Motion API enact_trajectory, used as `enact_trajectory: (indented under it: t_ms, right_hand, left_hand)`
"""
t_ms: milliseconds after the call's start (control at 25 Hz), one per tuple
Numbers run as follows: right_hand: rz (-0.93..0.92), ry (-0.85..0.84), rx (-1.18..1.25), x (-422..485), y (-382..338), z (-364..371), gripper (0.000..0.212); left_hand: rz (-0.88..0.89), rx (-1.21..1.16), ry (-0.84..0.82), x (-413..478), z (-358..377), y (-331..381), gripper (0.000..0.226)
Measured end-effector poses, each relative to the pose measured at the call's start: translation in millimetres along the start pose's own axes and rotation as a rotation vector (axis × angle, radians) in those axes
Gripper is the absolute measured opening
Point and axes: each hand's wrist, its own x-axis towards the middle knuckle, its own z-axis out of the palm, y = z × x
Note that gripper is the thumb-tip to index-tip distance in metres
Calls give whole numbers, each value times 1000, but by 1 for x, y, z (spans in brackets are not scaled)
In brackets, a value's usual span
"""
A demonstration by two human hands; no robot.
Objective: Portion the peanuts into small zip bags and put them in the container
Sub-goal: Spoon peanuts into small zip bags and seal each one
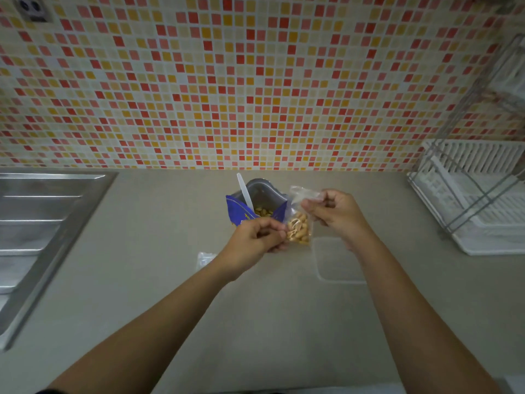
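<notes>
Both hands hold the small clear zip bag of peanuts (299, 227) up over the grey desk (170, 223). The left hand (255, 237) pinches its lower side. The right hand (335, 211) pinches its top strip, so the bag hangs long-ways, top up and leaning right. I cannot tell if the top is zipped. The see-through square plastic container (338, 263) sits on the desk just below the right hand, so that hand is nearer. Behind the bag stands the big blue peanut packet (241, 210) with a white plastic spoon (245, 191) in it.
</notes>
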Motion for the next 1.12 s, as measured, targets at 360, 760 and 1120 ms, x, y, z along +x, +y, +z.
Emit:
enact_trajectory:
  t_ms: [360, 760, 1120]
  right_hand:
    - [267, -98, -54, -7, 93, 6, 12]
    - [-26, -164, -1393, 19, 118, 26, 21]
    - [-190, -240, -1558, 18, 135, 34, 31]
  left_hand:
    - [-330, -152, 86, -14, 26, -90, 6]
    - [-508, 319, 264, -2, 37, -138, 24]
    - [-466, 659, 236, -3, 37, -133, 39]
